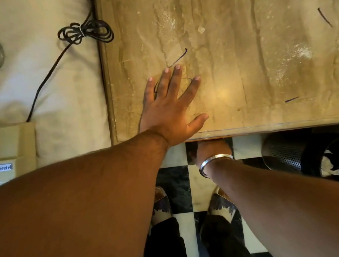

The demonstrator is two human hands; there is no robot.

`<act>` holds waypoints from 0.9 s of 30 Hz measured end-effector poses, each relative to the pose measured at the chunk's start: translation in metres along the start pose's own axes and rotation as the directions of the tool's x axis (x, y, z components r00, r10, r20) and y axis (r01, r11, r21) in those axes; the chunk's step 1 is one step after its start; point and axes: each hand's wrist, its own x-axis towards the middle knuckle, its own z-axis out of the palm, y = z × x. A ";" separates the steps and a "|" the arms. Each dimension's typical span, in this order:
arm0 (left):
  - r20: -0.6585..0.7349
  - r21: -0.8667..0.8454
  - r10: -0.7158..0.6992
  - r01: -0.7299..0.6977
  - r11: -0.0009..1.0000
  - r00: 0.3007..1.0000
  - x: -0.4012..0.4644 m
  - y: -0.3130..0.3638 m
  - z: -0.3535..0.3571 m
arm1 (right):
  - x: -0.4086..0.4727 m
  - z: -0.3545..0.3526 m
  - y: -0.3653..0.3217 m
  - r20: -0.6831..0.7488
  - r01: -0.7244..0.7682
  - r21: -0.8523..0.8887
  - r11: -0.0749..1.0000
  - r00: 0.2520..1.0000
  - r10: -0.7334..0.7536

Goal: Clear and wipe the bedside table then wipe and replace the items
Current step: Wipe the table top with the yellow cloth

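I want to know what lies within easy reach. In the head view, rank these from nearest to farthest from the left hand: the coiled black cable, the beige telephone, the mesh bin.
From the left hand, flat on the table top:
1. Coiled black cable, up and to its left, on the bed sheet.
2. Mesh bin, lower right, on the floor.
3. Beige telephone, far left edge.

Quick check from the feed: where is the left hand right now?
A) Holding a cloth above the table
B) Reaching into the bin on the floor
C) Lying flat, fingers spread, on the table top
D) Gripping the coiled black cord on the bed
C: the left hand lies palm down with straight, spread fingers on the table top near its front edge, and no cloth shows in it; the coiled cord lies apart on the bed.
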 end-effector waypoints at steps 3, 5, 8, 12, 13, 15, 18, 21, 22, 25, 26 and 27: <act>-0.012 -0.009 0.004 -0.004 1.000 1.000 0.000 -0.004 0.004 | -0.002 0.010 0.001 -0.085 0.001 -0.049 0.999 0.996 -0.005; -0.009 -0.007 0.002 -0.002 1.000 1.000 0.000 -0.003 0.004 | -0.008 0.021 0.008 -0.098 0.047 -0.062 0.997 0.994 -0.053; -0.006 -0.009 -0.002 0.002 1.000 1.000 0.000 -0.003 0.003 | -0.031 0.050 0.018 -0.091 0.092 -0.026 0.995 0.991 -0.094; -0.008 -0.024 -0.004 0.004 1.000 1.000 0.000 -0.001 0.003 | -0.065 0.095 0.022 0.022 0.057 0.041 0.998 0.998 -0.058; -0.011 -0.024 -0.005 0.005 1.000 1.000 -0.001 -0.001 0.003 | -0.071 0.102 0.023 0.038 0.046 0.054 0.997 0.998 -0.048; -0.015 -0.024 -0.005 0.005 1.000 1.000 -0.001 -0.001 0.003 | -0.078 0.110 0.024 0.055 0.039 0.059 0.998 0.998 -0.042; -0.006 -0.026 -0.009 0.009 1.000 1.000 -0.001 0.000 0.002 | -0.084 0.103 0.026 0.124 0.037 0.015 0.999 0.992 -0.039; -0.007 -0.023 -0.012 0.012 1.000 1.000 -0.001 -0.001 0.000 | -0.092 0.074 0.022 0.219 0.084 -0.010 0.996 0.972 -0.080; -0.008 -0.023 -0.014 0.013 1.000 1.000 -0.001 -0.001 0.000 | -0.095 0.061 0.022 0.198 0.136 0.005 0.991 0.971 -0.135; -0.006 -0.025 -0.013 0.013 1.000 1.000 -0.002 -0.001 0.000 | -0.095 0.020 0.023 -0.068 0.262 0.086 0.961 0.964 -0.257; -0.008 -0.024 -0.014 0.014 1.000 1.000 -0.001 0.000 0.000 | -0.086 0.010 0.026 -0.174 0.284 0.109 0.953 0.949 -0.263; -0.009 -0.023 -0.015 0.015 1.000 1.000 -0.002 -0.001 0.000 | -0.074 0.001 0.027 -0.216 0.296 0.135 0.946 0.940 -0.263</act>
